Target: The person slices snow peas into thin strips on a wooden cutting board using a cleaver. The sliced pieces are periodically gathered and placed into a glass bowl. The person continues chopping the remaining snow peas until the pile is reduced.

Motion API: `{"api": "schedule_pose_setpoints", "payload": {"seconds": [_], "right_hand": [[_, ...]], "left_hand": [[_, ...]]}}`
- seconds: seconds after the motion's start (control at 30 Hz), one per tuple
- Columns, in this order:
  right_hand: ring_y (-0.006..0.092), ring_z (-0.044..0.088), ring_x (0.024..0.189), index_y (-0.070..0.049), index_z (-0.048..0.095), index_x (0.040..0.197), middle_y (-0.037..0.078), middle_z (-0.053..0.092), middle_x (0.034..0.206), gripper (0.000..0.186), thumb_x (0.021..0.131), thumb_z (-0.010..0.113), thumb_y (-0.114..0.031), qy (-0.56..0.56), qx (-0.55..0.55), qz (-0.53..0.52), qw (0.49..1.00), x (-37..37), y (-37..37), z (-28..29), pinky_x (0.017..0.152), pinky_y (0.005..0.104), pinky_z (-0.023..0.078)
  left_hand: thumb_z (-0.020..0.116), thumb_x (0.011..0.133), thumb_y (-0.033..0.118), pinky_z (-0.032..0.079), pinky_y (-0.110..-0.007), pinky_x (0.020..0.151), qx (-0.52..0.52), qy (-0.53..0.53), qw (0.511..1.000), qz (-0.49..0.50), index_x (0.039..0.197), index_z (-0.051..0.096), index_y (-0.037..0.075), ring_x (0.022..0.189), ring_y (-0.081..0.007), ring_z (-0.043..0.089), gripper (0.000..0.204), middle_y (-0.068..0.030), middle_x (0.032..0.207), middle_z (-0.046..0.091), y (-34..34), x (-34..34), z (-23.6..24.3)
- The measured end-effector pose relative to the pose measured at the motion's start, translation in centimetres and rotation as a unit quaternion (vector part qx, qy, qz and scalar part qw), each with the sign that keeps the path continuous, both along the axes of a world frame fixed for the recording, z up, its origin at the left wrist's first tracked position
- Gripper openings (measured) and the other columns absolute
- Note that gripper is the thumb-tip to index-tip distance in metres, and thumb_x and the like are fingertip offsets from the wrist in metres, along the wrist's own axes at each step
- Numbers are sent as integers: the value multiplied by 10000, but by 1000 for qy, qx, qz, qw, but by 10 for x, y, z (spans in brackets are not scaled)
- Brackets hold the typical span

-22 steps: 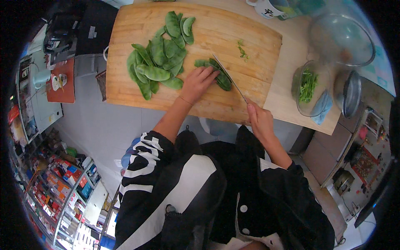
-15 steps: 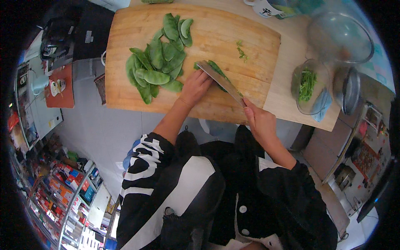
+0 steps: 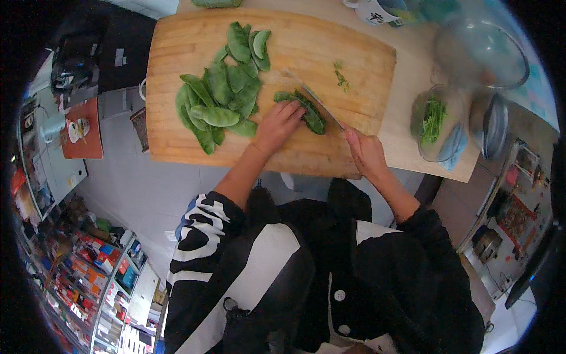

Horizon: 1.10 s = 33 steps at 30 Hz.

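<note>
On a wooden cutting board (image 3: 330, 44), my left hand (image 3: 279, 125) presses a small stack of flat green bean pods (image 3: 315, 121) under bent fingers. My right hand (image 3: 367, 153) is wrapped round the handle of a kitchen knife (image 3: 323, 105). Its blade slants up and left, edge-on to me, just right of the stack. Whether the blade touches the pods I cannot tell. To the left of my left hand lies a loose pile of whole flat bean pods (image 3: 221, 85). A few thin green shreds (image 3: 341, 76) rest on the board's right half.
Right of the board, a glass dish (image 3: 420, 138) holds green shreds (image 3: 434, 121), with a blue cloth (image 3: 454, 144) against it. Beyond are a large clear bowl (image 3: 480, 56) and a round vessel (image 3: 495, 127). A white mug (image 3: 371, 12) stands at the back.
The knife has shifted slightly right and turned more upright, off the top of the stacked pods, which show more now. My left hand keeps nearly the same place.
</note>
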State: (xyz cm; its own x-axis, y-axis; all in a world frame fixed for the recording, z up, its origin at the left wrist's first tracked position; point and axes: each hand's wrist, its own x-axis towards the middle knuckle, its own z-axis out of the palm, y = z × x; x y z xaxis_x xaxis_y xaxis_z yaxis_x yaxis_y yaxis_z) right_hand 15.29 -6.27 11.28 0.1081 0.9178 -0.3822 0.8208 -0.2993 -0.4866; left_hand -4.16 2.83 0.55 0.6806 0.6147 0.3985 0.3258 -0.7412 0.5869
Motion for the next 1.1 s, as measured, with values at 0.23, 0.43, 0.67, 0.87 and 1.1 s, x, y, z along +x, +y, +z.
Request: {"api": "schedule_pose_setpoints", "payload": {"seconds": [0.23,0.43,0.67,0.87,1.1], "right_hand": [[342,589,570,-160,573,1123,168,588,615,376,896,402,-407,-67,-110,28,991,4,-23,40,556,440,468],[357,571,586,-127,577,1128,170,592,661,350,909,399,-335,-72,-37,57,995,-10,2,-7,544,440,454],[363,569,603,-121,589,1110,189,572,635,359,921,373,-337,-34,-69,35,996,20,-16,31,582,442,447],[365,563,592,-121,567,1133,189,565,628,359,922,374,-338,-64,-142,67,986,10,-6,33,557,432,442],[361,563,591,-114,585,1092,178,574,652,332,922,377,-310,-21,15,74,997,2,13,-13,546,431,442]], "left_hand": [[661,645,129,452,-363,781,-1,23,1000,16,916,601,43,961,-267,520,291,-75,1008,538,1,-4,-4],[660,656,134,454,-357,782,0,16,1000,4,914,604,41,964,-269,522,280,-76,1011,541,2,-1,-7],[650,670,131,457,-354,782,18,9,1000,4,963,602,48,961,-260,524,308,-74,1040,543,1,-1,-7],[645,674,122,452,-354,791,18,1,1000,0,950,606,44,958,-256,524,290,-70,1021,547,1,-4,-10],[648,675,121,448,-353,797,14,10,1000,-4,954,588,52,956,-257,526,294,-77,1003,548,0,-4,-7]]}}
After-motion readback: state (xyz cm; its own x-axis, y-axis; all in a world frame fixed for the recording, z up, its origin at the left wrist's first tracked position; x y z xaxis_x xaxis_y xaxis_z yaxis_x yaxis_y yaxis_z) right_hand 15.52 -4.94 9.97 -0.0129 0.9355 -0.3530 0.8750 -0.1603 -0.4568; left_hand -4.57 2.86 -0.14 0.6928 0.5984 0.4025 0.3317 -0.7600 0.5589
